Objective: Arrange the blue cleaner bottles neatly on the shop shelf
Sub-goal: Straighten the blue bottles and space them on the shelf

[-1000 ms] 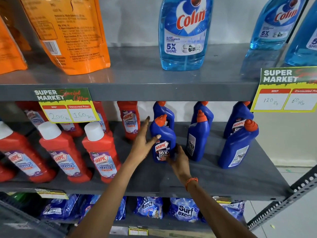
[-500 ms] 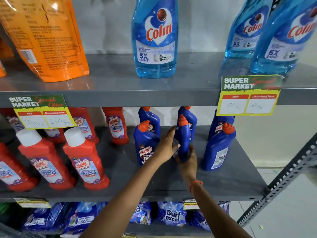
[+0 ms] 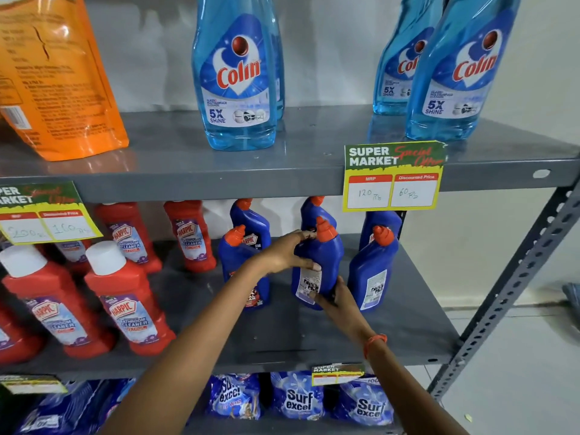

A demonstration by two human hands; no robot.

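Left hand: the left hand [image 3: 284,251] is wrapped around the upper body of the middle front Harpic bottle [image 3: 317,265], with the fingers spread on its left side.
Right hand: the right hand [image 3: 334,298] is closed on the lower part of the same bottle, near its base; an orange wristband [image 3: 374,343] is worn on this arm.
Held bottle: it is kept upright on the middle shelf [image 3: 314,334], the back label turned to the camera, the orange cap on top.
Neighbour bottles: a blue Harpic bottle on the left [image 3: 240,265] is partly covered by the left arm; a blue Harpic bottle on the right [image 3: 372,271] is placed just beside, tilted a little.
Far row: more blue bottles are seen behind, under the upper shelf.
Left side: red Harpic bathroom cleaner bottles [image 3: 125,302] are standing there.
Upper shelf: Colin glass cleaner bottles [image 3: 238,76] and an orange pouch [image 3: 53,76] are kept.
Price tag: a yellow tag [image 3: 394,177] is fixed on the upper shelf edge.
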